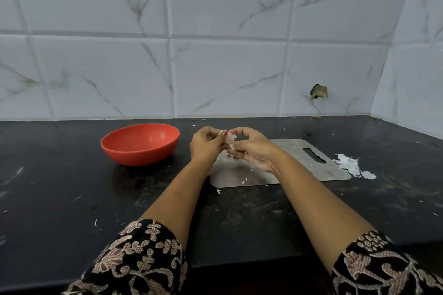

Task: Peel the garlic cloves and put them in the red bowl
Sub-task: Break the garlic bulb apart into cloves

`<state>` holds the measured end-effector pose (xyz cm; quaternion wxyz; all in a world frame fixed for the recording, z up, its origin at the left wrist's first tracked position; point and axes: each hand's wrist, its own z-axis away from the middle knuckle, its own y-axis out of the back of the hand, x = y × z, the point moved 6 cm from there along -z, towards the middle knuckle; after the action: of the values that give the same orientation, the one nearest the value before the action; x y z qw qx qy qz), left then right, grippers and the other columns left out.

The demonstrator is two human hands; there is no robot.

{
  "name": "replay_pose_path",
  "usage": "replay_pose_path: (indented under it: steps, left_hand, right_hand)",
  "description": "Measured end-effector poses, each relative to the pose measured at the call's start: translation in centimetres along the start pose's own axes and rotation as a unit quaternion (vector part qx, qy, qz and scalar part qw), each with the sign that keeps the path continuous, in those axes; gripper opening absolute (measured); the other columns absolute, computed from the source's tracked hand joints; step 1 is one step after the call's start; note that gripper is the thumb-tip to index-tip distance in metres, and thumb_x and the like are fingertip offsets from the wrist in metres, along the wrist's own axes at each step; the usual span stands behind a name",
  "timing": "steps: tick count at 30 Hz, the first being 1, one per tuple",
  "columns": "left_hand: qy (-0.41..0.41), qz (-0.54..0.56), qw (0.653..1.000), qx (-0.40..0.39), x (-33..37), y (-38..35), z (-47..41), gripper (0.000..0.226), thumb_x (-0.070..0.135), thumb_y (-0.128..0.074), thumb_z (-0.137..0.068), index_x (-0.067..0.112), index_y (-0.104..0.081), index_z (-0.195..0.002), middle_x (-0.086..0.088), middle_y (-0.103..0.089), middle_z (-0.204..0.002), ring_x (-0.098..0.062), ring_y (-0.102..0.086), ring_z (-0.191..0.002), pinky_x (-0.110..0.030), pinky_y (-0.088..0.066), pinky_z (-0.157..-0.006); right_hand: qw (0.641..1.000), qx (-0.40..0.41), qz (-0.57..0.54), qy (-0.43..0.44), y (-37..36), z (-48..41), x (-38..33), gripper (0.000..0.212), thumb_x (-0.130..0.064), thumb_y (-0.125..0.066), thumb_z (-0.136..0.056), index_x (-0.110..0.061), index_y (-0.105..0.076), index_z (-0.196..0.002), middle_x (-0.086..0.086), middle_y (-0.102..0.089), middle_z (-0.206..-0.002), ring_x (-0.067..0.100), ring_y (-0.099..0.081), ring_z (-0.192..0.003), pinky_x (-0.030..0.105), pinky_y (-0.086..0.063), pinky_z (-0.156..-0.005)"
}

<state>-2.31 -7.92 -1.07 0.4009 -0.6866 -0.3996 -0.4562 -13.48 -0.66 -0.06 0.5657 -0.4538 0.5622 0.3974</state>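
Observation:
My left hand and my right hand meet above the far left part of a steel cutting board. Between their fingertips they pinch a piece of garlic with white papery skin sticking out. Small bits lie on the board under the hands, mostly hidden. The red bowl stands on the black counter to the left of my left hand, and I see nothing inside it.
A pile of white garlic skins lies on the counter just past the board's right end. Small skin flakes are scattered on the black counter. A tiled wall closes the back and right side. The counter's front edge runs under my sleeves.

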Motion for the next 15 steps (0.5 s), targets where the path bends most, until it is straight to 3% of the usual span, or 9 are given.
replay_pose_path:
  steps: [2,4,7,10,15]
  left_hand:
    - [0.022,0.035,0.998,0.038,-0.1,0.8,-0.2,0.015,0.011,-0.066,-0.091,0.008,-0.057,-0.079,-0.015,-0.07,-0.084,-0.027,-0.071,-0.08,-0.033,-0.058,-0.075]
    - [0.04,0.064,0.995,0.06,-0.4,1.4,-0.6,0.02,0.011,-0.063,-0.093,0.007,-0.052,-0.077,-0.018,-0.069,-0.085,-0.028,-0.072,-0.079,-0.035,-0.058,-0.078]
    - [0.058,0.052,0.996,0.053,-0.9,1.6,-0.8,0.022,0.011,-0.062,-0.094,0.006,-0.048,-0.078,-0.023,-0.069,-0.092,-0.027,-0.073,-0.075,-0.034,-0.058,-0.076]
    - [0.073,0.042,0.995,0.053,-1.1,1.6,-0.8,0.024,0.012,-0.061,-0.094,0.007,-0.047,-0.077,-0.025,-0.068,-0.097,-0.026,-0.072,-0.072,-0.031,-0.058,-0.071]
    - [0.075,0.044,0.996,-0.001,-0.8,0.6,-0.4,0.015,0.01,-0.065,-0.092,0.004,-0.052,-0.085,-0.023,-0.068,-0.098,-0.026,-0.073,-0.078,-0.025,-0.058,-0.065]
  right_hand:
    - [0.998,0.029,0.062,0.015,0.4,-0.2,0.1,0.038,0.014,-0.052,-0.09,-0.006,-0.054,-0.122,0.019,-0.068,-0.096,0.023,-0.068,-0.089,0.033,-0.059,-0.085]
    - [0.977,0.071,0.193,0.05,0.8,-0.4,0.0,0.033,0.007,-0.058,-0.088,-0.01,-0.059,-0.116,0.015,-0.07,-0.094,0.026,-0.07,-0.092,0.04,-0.057,-0.089]
    - [0.932,0.067,0.342,0.101,-0.2,-0.5,0.0,0.027,-0.001,-0.063,-0.088,-0.015,-0.066,-0.111,0.007,-0.071,-0.105,0.019,-0.068,-0.099,0.034,-0.055,-0.09]
    - [0.925,0.077,0.35,0.125,-0.4,-0.6,-0.4,0.03,0.001,-0.059,-0.09,-0.009,-0.066,-0.118,0.005,-0.068,-0.115,0.013,-0.064,-0.107,0.022,-0.049,-0.092]
    - [0.971,0.086,0.203,0.089,0.2,-0.8,-0.3,0.02,-0.014,-0.057,-0.097,-0.01,-0.064,-0.116,0.008,-0.07,-0.107,0.017,-0.07,-0.094,0.03,-0.057,-0.086]
